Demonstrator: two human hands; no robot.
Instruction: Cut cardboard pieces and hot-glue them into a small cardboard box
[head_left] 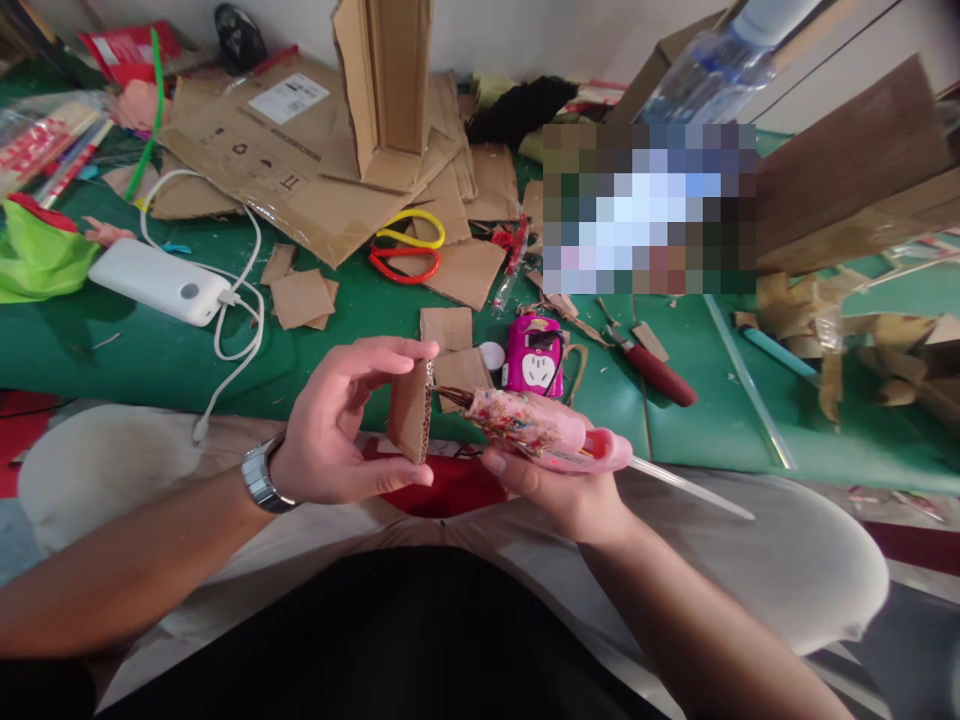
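Far left of the magenta socket (538,370), on the green table (690,450), we saw a lime bag (45,260), and then, nearer the socket, a white power bank (161,280). Behind the socket and to its left we had a flat carton (247,160) with a white label, and, further forward, some small scraps (298,298). Our left hand (322,425), with a watch (268,476) at the wrist, was in front of the socket and to its left, fingers and thumb set apart on opposite edges of the card piece (409,412), which we held upright with its fluted edge toward the socket's side. Behind and left of the socket lay the scissors (405,265), their yellow and orange handles toward us. Just in front of the socket, our right hand (559,495) was closed around the pink glue gun (525,425), its nozzle pointing left, close to the card piece; we could not tell whether they touched. A clear stick (690,487) stuck out of the gun's back end. Right of the socket lay a red-handled tool (658,374), and further right of it a clear rod (750,385) and a blue cutter (780,353).
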